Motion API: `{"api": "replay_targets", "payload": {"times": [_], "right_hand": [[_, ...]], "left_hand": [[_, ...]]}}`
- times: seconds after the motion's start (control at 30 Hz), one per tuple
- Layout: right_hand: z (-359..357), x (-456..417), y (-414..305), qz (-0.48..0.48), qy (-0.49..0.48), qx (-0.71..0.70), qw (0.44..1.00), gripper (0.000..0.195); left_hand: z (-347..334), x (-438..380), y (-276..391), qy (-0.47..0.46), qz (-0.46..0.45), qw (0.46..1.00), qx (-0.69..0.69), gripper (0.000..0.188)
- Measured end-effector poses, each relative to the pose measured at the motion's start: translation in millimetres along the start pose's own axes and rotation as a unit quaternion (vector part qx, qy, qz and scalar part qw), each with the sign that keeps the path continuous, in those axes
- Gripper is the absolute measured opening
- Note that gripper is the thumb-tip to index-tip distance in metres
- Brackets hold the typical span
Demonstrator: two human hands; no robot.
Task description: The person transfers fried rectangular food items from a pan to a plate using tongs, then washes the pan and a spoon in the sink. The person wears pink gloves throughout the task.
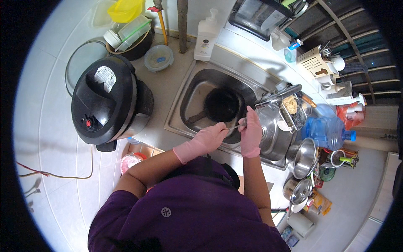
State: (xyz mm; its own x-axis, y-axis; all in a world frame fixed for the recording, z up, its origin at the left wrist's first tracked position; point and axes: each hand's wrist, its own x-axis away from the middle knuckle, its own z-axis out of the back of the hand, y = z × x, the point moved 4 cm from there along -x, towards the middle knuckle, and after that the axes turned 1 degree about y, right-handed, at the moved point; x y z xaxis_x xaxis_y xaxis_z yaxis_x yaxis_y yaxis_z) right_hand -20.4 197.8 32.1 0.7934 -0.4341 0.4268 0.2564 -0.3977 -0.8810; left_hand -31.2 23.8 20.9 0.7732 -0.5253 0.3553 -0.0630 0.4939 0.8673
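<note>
Both my hands wear pink gloves and are close together above the near edge of the double-basin steel sink [176,118]. My left hand [211,137] is shut on one end of a thin metal utensil [233,128], perhaps a spoon. My right hand [251,132] has its fingers round the other end, which they partly hide. Beyond my hands, a dark round pan [222,104] lies in the left basin, its handle [196,117] pointing down and left. A chrome faucet [278,96] reaches over from the right, above the divider between the basins.
A black-lidded pressure cooker [104,100] stands at left, near a glass container with a lid [159,58]. A white pump bottle [207,39] stands behind the sink. To the right are a wire sponge rack [292,110], a blue water jug [329,133] and steel bowls [302,157].
</note>
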Motion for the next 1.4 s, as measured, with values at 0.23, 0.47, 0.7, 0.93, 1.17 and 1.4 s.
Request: {"api": "replay_targets", "payload": {"times": [0.23,0.47,0.7,0.93,1.17,1.4], "right_hand": [[-12,6,-10,0.139,-0.033,0.099,0.985,0.035],[-6,6,-24,0.016,-0.045,0.072,0.996,0.029],[-11,16,-23,-0.014,-0.028,0.098,0.995,0.025],[4,6,0,-0.152,-0.079,0.046,0.984,0.033],[74,-71,-4,-0.09,0.092,0.37,0.92,0.042],[93,-140,12,0.166,0.078,0.816,0.549,0.034]], "left_hand": [[-18,-6,-5,-0.078,0.013,0.979,0.187,0.03],[-23,-1,7,-0.133,0.051,0.962,0.234,0.043],[0,-1,12,-0.06,0.114,0.988,0.087,0.057],[0,-11,-20,0.007,0.041,0.999,-0.017,0.065],[2,-22,-42,-0.068,0.131,0.989,0.025,0.067],[-31,-72,-64,-0.091,0.085,0.989,0.077,0.064]]}}
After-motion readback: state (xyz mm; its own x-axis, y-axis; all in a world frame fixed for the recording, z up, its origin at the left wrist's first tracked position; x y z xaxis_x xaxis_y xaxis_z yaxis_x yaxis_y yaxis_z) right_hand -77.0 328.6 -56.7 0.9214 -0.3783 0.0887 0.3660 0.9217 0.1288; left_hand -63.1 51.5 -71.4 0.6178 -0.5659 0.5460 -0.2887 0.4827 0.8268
